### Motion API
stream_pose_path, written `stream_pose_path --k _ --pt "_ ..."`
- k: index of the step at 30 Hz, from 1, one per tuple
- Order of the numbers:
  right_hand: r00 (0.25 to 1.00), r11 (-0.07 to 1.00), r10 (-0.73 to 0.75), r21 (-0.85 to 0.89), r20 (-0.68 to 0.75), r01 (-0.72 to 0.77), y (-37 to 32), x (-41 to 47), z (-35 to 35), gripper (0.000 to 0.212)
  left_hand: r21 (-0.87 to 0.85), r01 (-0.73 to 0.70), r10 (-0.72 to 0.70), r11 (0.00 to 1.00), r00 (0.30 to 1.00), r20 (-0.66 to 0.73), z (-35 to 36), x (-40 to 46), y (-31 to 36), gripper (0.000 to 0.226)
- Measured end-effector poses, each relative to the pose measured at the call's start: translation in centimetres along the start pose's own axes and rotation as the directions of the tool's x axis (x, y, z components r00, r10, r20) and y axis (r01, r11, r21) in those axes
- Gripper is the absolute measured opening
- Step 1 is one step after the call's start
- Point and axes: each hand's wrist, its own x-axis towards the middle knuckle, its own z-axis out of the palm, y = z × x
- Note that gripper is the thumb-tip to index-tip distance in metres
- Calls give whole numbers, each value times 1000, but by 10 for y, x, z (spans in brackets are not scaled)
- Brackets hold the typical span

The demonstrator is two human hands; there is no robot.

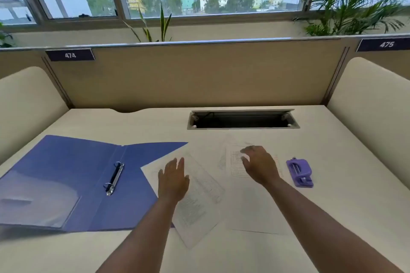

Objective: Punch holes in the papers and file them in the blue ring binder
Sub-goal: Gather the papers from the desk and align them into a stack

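The blue ring binder (73, 181) lies flat and opened out on the left of the desk, its metal rings (114, 178) showing in the middle. White printed papers (199, 204) are spread loosely in the centre, one overlapping the binder's right flap. A purple hole punch (300, 172) sits to the right of the papers. My left hand (173, 181) hovers flat over the left sheet, fingers together and extended, holding nothing. My right hand (260, 167) hovers over a sheet with a printed table (236, 165), fingers curled loosely and apart.
A rectangular cable cut-out (243, 120) opens in the desk behind the papers. Beige partition panels (195, 77) close off the back and both sides. Plants and windows stand beyond the partition.
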Motion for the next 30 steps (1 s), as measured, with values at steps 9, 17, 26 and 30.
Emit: stream_pose_path --k 9,17,26,30 --pt "895 950 293 -206 336 -233 12 -26 47 63 -509 629 -645 587 744 175 21 -6 -10 74" --pt "805 920 389 -240 449 -311 9 -29 58 93 -658 666 -746 351 624 233 20 11 -11 67" --pt "819 923 382 -219 427 -317 13 -32 58 92 -597 734 -798 323 551 246 27 19 -16 54" --pt "823 921 388 -191 415 -338 15 -31 54 95 -552 766 -824 330 519 227 29 20 -10 54"
